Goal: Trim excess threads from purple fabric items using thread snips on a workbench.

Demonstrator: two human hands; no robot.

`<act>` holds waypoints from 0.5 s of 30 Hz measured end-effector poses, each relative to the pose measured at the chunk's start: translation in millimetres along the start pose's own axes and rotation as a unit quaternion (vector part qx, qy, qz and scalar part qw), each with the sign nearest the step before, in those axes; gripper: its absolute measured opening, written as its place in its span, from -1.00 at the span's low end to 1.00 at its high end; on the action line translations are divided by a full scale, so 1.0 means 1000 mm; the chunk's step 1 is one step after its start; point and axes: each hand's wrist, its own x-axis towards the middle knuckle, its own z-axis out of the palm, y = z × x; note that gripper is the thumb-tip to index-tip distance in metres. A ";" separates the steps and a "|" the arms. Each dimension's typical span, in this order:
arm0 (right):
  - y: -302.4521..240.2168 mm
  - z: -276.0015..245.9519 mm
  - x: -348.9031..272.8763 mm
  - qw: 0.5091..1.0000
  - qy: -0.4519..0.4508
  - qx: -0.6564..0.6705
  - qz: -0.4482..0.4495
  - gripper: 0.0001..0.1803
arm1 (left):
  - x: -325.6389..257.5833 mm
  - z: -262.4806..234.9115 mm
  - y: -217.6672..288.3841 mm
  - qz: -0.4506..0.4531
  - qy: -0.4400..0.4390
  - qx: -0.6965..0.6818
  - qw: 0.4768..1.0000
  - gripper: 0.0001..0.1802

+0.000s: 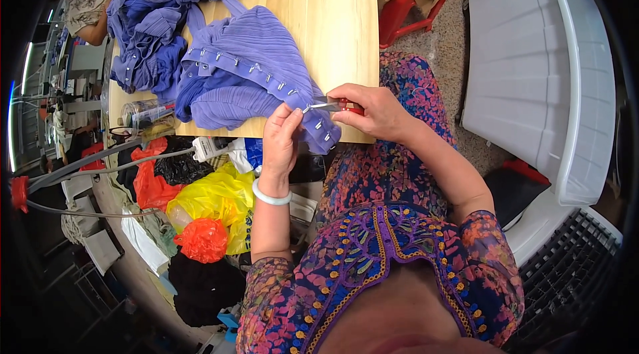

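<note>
A purple pleated garment (246,54) with a row of small white buttons lies on the wooden table (333,14). My left hand (281,138) pinches the garment's button edge at the table's near edge. My right hand (373,111) holds small red-handled thread snips (333,105), their metal tips pointing left at the cloth between my left fingers. A white bangle (269,195) circles my left wrist.
More purple garments (160,1) are piled at the table's far left. A clear jar (143,113) lies by the left corner. Coloured plastic bags (200,201) sit on the floor at left. A white plastic crate (532,68) stands at right, a red stool (399,18) beyond the table.
</note>
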 end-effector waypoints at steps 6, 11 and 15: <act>0.006 0.001 0.004 0.999 0.000 -0.019 -0.050 -0.68 | 0.000 -0.004 0.007 -0.023 -0.025 0.006 0.999 -0.82; 0.006 -0.003 0.008 0.997 -0.017 -0.035 -0.072 -0.68 | 0.002 -0.012 0.010 -0.051 -0.033 0.038 0.997 -0.84; 0.006 -0.005 0.010 0.996 -0.057 -0.023 -0.057 -0.69 | 0.006 -0.023 0.009 -0.077 -0.045 0.059 0.994 -0.89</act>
